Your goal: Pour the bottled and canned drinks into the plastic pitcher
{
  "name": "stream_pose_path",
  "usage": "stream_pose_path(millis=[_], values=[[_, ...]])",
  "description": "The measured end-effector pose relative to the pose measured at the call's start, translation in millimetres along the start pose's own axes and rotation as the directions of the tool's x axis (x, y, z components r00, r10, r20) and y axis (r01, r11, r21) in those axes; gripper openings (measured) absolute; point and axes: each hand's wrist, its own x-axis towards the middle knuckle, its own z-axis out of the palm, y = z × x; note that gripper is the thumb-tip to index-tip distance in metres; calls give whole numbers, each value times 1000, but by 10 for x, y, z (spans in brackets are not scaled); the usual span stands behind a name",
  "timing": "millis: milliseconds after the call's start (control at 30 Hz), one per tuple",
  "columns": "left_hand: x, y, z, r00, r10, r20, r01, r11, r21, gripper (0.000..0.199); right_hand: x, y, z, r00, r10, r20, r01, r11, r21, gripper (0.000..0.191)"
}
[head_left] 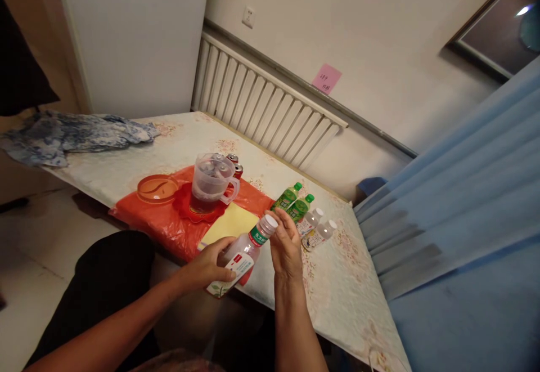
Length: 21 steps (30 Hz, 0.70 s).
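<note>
My left hand (213,265) is wrapped round the body of a drink bottle (240,262) with a white and green label. The bottle leans to the upper right, and its white top (270,223) points toward my right hand (286,242). That hand is beside the bottle's top with its fingers loosely apart and nothing visible in them; whether a fingertip touches the top, I cannot tell. Behind the hands, a clear plastic pitcher (211,183) with dark liquid in its bottom stands on a red scalloped dish (181,200). Next to it lies a yellow sheet (230,224).
A red plastic sheet (139,211) covers part of the flowered tablecloth (329,299), with an orange round lid (157,188) on it. Red cans (237,170) stand behind the pitcher. Green bottles (300,207) and white-capped bottles (319,234) stand right. A patterned cloth (84,133) lies far left.
</note>
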Motion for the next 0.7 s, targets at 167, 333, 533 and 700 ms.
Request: stream_pose_path(millis=[167,333,533,700], values=[[10,-3,14,1000,1,2,-1,1000,6,76,12,26,-14,998,-27,-49,25,998,-54,48],[22,-32,-5,1000,-1,-11,1,999,36,79,2,48,-33,997,-32,-65,27,997,-73,50],[26,-28,15,1000,11,-10,-11,999,38,76,-16,56,-34,999,6,-31,-7,999,-48,50],[21,-19,35,1000,-28,-11,28,1000,3,75,-18,62,-21,996,-6,-88,1,999,-52,47]])
